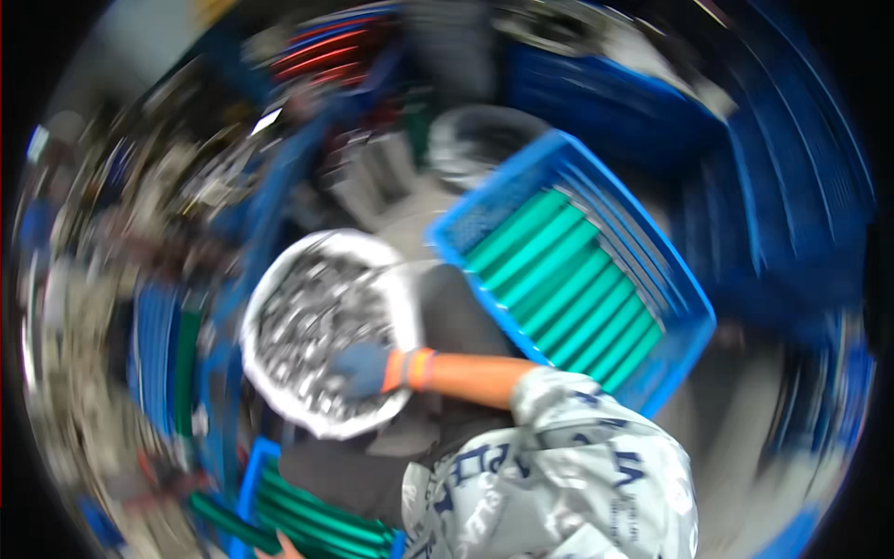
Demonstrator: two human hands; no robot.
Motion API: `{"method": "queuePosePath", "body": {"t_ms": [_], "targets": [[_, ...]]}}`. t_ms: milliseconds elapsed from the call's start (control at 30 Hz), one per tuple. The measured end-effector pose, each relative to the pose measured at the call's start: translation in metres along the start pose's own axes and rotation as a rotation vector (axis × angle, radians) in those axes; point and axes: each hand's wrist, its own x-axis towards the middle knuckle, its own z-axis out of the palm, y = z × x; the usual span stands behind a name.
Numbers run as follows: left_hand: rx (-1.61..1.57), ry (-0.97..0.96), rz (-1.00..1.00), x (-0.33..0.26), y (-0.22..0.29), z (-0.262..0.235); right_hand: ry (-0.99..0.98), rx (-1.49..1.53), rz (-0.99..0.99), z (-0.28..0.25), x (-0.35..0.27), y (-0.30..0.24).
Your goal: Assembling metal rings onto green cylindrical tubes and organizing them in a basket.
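Observation:
My right hand point(365, 370), in a dark blue-grey glove with an orange cuff, reaches into a white-rimmed bucket point(407, 307) of small shiny metal parts point(321, 307). Its fingers are blurred among the parts, so I cannot make out their grip. At the lower edge, part of my left hand point(282, 548) shows bare fingers closed at the end of a dark green tube point(223, 520). That tube sticks out across the rim of a small blue crate point(264, 451), which holds more green tubes point(317, 508).
Right of the bucket stands a larger blue crate point(684, 331) with a row of bright green tubes point(559, 279). Behind it is a grey, lined bin point(456, 149). Blue stacked crates point(782, 158) rise at the right. A blue frame point(279, 200) borders the blurred left side.

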Motion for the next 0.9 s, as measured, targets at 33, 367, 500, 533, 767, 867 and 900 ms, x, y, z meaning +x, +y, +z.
{"method": "queuePosePath", "body": {"t_ms": [33, 367, 500, 533, 767, 867, 900], "targets": [[0.238, -0.025, 0.361, -0.013, 0.069, -0.001, 0.074, 0.074, 0.076, -0.008, 0.001, -0.004], [0.364, -0.592, 0.663, -0.079, 0.369, 0.113, 0.523, 0.860, 0.210, -0.069, -0.039, 0.055], [0.539, -0.639, 0.856, -0.101, 0.397, 0.131, 0.498, 1.023, 0.214, -0.077, -0.043, 0.069], [0.533, -0.688, 0.850, -0.111, 0.407, 0.137, 0.466, 1.066, 0.176, -0.077, -0.045, 0.075], [0.499, -0.811, 0.666, -0.136, 0.432, 0.161, 0.171, 1.926, 0.049, -0.086, -0.075, 0.059], [0.502, -0.819, 0.720, -0.139, 0.434, 0.161, 0.181, 2.100, 0.218, -0.114, -0.094, 0.037], [0.506, -0.827, 0.725, -0.141, 0.431, 0.165, 0.150, 2.222, 0.250, -0.121, -0.100, 0.034]]}}
